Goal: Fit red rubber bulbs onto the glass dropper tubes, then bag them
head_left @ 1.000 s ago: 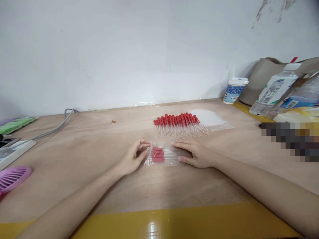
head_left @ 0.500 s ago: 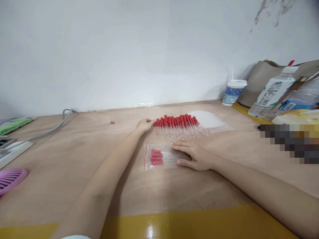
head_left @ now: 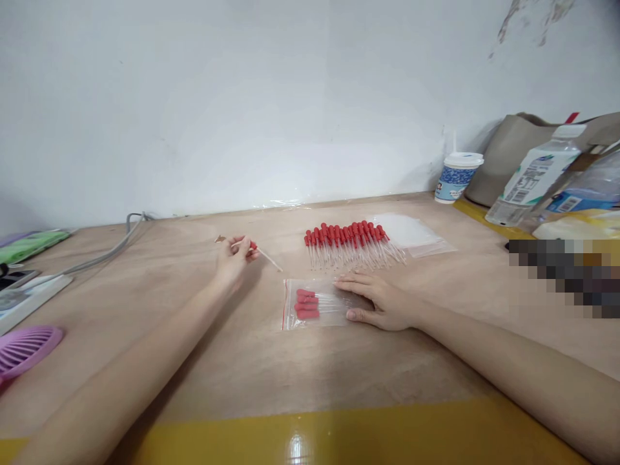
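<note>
Between the fingers of my left hand (head_left: 233, 263) is a dropper (head_left: 269, 259) with a red bulb, its clear stem slanting down to the right. My right hand (head_left: 380, 300) lies with fingers stretched over the right end of a clear zip bag (head_left: 334, 284). Inside that bag, several red-bulbed droppers (head_left: 307, 305) lie side by side, bulbs toward the red-striped edge at left; their tips are partly under my hand. Behind the bag, a row of loose droppers (head_left: 346, 236) rests on the table, red bulbs at the back and stems toward me.
Flat empty plastic bags (head_left: 411, 234) lie right of the row. Farther right stand a paper cup (head_left: 458, 177), a plastic bottle (head_left: 535, 174) and a grey bag (head_left: 504, 148). At left are a grey cable (head_left: 104, 255) and a pink fan (head_left: 29, 349). Yellow tape (head_left: 242, 442) covers the front edge.
My left hand has moved left and toward me from the left end of the row, carrying a dropper. My right hand stays on the zip bag.
</note>
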